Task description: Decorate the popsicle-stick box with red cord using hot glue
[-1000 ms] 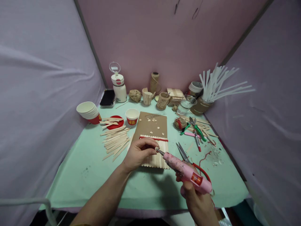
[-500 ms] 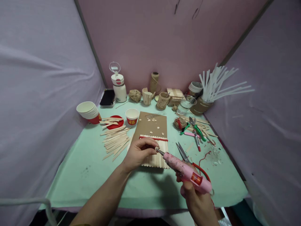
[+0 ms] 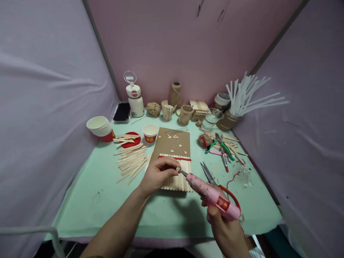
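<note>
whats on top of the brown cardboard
Small pale pieces lie on the upper part of the cardboard; lower down, a row of sticks with a red strip. The left grip hides some sticks; what lies beneath the row cannot be seen.

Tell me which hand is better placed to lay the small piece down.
Probably the left hand: its fingers pinch the small piece over the stick panel, while the right hand grips the pink glue gun.
</note>
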Demonstrator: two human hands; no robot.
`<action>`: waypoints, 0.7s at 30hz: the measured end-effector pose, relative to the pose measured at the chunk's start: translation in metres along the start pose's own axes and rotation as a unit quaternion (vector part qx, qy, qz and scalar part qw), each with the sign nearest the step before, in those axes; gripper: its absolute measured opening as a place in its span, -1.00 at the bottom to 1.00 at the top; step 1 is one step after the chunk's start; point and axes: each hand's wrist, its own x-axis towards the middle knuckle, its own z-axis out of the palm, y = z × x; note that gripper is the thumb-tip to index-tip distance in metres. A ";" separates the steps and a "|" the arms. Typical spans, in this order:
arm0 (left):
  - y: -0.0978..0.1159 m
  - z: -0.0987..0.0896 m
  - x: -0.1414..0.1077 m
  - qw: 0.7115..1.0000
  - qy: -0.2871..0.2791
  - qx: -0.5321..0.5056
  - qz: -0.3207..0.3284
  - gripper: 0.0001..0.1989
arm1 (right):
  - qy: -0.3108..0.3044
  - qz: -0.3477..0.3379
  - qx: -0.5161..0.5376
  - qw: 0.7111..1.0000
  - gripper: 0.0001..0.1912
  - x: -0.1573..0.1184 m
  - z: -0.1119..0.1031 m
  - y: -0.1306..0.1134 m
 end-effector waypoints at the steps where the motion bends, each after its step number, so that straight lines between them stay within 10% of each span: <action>1: 0.000 0.000 0.000 1.000 0.000 -0.001 0.007 -0.84 | 0.002 -0.008 -0.002 1.000 -0.43 0.000 0.000 0.001; 15: -0.004 -0.009 -0.001 0.999 0.024 0.034 0.025 -0.87 | 0.006 -0.098 -0.045 0.994 -0.40 -0.002 -0.034 0.025; 21: 0.005 -0.022 0.005 0.997 0.031 0.055 0.051 -0.89 | 0.093 0.044 -0.379 0.920 -0.66 0.031 -0.098 0.063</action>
